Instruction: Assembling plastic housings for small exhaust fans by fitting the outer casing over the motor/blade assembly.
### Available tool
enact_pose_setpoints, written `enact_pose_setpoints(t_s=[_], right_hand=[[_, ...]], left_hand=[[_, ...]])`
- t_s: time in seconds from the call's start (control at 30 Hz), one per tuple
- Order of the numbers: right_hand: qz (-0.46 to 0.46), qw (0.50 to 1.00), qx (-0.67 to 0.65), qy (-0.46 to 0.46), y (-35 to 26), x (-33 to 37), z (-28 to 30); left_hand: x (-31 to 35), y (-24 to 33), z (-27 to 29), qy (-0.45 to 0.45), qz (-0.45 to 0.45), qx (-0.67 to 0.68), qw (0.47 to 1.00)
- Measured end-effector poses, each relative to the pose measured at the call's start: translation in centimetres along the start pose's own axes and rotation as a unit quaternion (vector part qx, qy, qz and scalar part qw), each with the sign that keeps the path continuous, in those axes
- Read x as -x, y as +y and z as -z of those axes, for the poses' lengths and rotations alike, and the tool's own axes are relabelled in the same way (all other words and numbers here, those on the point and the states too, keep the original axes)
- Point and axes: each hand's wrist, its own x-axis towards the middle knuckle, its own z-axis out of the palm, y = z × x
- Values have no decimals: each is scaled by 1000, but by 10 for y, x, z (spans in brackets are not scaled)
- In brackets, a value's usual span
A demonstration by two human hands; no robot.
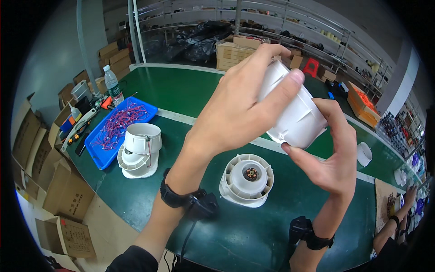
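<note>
Both of my hands hold a white plastic cylindrical housing [297, 115] up above the green table. My left hand [240, 99] wraps over its upper left side, thumb lying across the wall. At its lower right, my right hand [335, 149] grips the rim between thumb and fingers. Below on the table stands a round white motor base [247, 181] with ribs and a copper-wound core in its centre. To the left sits another white base [140, 170] with a white ring [143, 138] on it and a thin red-and-black wire hanging down. The inside of the held housing is hidden.
A blue tray [106, 158] of tangled red and purple wires lies at the left, beside a water bottle [112, 84] and hand tools. Cardboard boxes [68, 190] stack beyond the left edge. At the right are a white ring [364, 154] and another person's arm [394, 222].
</note>
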Motion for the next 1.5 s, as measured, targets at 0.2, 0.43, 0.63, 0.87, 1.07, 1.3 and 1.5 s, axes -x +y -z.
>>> enact_pose_setpoints(t_s=[0.2,0.43,0.63,0.87,1.07,1.3,1.5], right_hand=[[55,998,33,8,0,-4,5],[0,1000,5,-3,1,0,1],[15,999,35,-7,-2,0,5],[17,999,31,-3,0,1,-1],[34,999,29,-15,0,-3,-6],[51,996,69,-20,2,-5,-11],[32,995,79,-48,0,-2,-4]], left_hand=[[2,1,-6,13,-86,-114,990],[1,-6,-5,-11,-35,-12,999],[3,0,6,-52,-70,19,996],[5,1,2,-50,-64,-25,996],[4,1,-2,0,-66,-12,998],[6,3,6,-24,-26,-16,999],[2,2,6,-34,-29,66,997]])
